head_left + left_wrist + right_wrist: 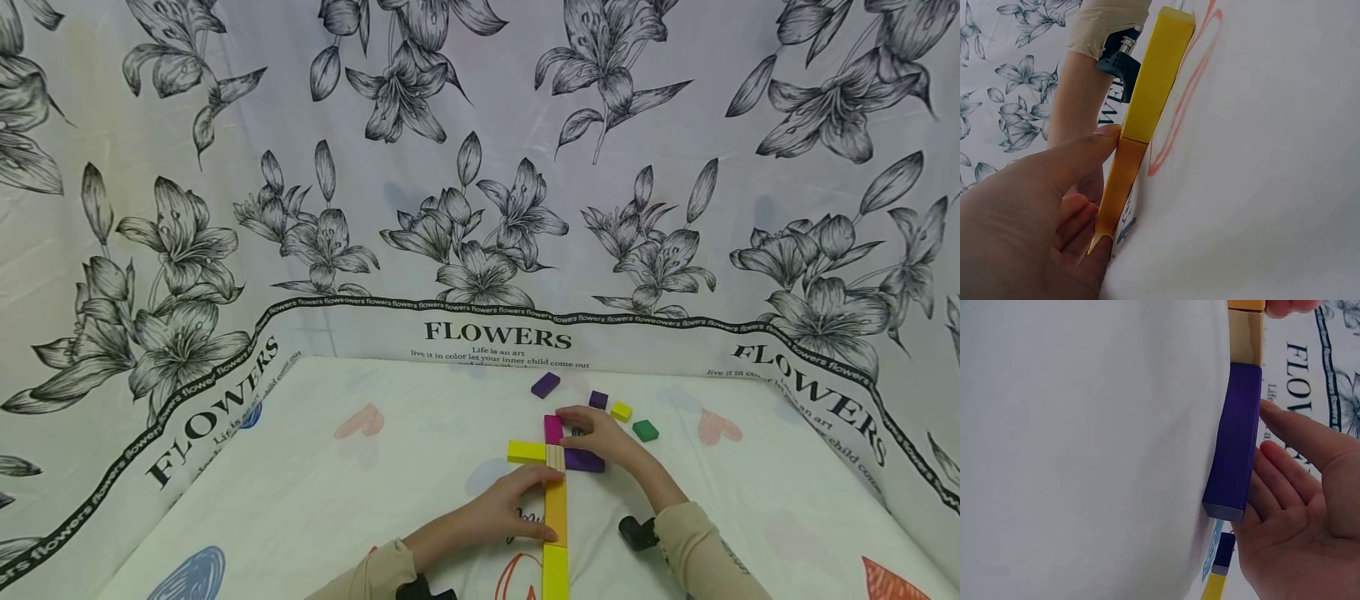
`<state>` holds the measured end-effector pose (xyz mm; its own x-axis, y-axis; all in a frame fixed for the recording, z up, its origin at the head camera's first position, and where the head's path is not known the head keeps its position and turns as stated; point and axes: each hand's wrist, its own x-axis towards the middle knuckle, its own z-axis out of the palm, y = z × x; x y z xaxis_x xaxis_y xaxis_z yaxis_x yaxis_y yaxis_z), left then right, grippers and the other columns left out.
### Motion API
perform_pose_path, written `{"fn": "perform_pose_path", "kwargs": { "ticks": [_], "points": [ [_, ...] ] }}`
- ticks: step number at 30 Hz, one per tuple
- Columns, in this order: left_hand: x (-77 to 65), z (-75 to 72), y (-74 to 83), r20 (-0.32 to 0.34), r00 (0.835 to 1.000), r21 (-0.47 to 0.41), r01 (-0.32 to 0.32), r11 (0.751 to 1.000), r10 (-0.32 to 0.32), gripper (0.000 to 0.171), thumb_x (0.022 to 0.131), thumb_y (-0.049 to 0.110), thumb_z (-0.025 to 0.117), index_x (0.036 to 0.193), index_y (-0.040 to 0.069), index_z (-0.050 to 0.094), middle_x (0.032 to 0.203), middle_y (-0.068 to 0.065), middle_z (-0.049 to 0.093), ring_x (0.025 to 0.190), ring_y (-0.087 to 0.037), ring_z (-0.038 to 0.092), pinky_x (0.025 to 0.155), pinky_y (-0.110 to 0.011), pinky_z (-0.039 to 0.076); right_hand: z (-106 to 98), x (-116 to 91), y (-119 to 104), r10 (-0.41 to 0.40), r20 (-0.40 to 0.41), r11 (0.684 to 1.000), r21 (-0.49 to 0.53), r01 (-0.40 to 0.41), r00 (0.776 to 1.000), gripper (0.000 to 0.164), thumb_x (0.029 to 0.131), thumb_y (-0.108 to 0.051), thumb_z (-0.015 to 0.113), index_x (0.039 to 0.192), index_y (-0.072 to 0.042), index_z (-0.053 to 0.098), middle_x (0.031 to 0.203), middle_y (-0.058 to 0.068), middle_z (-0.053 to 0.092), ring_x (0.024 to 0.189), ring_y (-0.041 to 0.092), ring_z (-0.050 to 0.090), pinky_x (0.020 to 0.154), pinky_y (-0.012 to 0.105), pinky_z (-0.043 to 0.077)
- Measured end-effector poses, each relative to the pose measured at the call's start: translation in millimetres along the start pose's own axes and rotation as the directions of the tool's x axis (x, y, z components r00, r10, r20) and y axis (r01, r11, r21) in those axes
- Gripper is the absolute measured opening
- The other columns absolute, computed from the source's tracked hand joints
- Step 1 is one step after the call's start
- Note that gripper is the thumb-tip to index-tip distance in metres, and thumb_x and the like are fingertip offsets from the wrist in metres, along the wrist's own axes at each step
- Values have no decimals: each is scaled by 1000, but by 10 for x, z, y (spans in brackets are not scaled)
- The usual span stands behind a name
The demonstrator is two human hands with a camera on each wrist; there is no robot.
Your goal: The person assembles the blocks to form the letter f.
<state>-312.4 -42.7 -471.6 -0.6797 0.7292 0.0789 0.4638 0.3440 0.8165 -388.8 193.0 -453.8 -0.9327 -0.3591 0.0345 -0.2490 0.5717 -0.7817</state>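
Note:
Wooden blocks form a cross on the white cloth. My left hand (487,517) spans the orange block (556,515) lengthwise, thumb at its near end and fingers at its far end. A long yellow block (1155,78) adjoins that near end. Beyond the orange block lies a plain wood block (555,457), with a yellow block (527,452) on its left and a purple block (1235,437) on its right. At the top, my right hand (600,435) pinches the pink block (552,429) between thumb and fingers; the right wrist view hides this block.
Loose blocks lie farther back: a purple block (546,384), a smaller purple block (598,400), a small yellow block (621,411) and a green block (645,430). A flower-printed curtain (480,225) stands behind the cloth-covered surface (420,475).

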Motion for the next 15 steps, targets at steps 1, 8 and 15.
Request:
{"fn": "perform_pose_path", "kwargs": {
  "ticks": [1, 8, 15],
  "points": [
    [-1, -1, 0, 0, 1000, -1, 1, 1000, -1, 67, 86, 34, 74, 144, 21, 44, 147, 8, 47, 136, -9, 43, 117, -28, 36, -3, -3, -4, -7, 1, 1000, -7, 7, 1000, 53, 90, -19, 70, 138, -4, 52, 139, 17, 57, 131, 36, 52, 109, 51, 43],
    [-5, -3, 2, 0, 1000, 1, 8, 1000, -8, 67, 85, 34, 74, 144, 22, 44, 147, 8, 47, 136, -9, 43, 117, -29, 36, -8, 5, -15, -24, -3, 999, -33, 24, 1000, 49, 91, -17, 69, 136, -4, 54, 137, 17, 59, 129, 36, 54, 108, 51, 44],
    [-9, -1, -15, -2, 1000, -1, -8, 1000, 8, 68, 86, 34, 74, 144, 20, 43, 147, 7, 47, 136, -10, 43, 117, -28, 36, -25, 11, -17, -4, -6, 998, -63, 4, 1000, 49, 90, -18, 70, 135, -5, 56, 135, 15, 60, 128, 35, 55, 107, 50, 45]
  ]
}}
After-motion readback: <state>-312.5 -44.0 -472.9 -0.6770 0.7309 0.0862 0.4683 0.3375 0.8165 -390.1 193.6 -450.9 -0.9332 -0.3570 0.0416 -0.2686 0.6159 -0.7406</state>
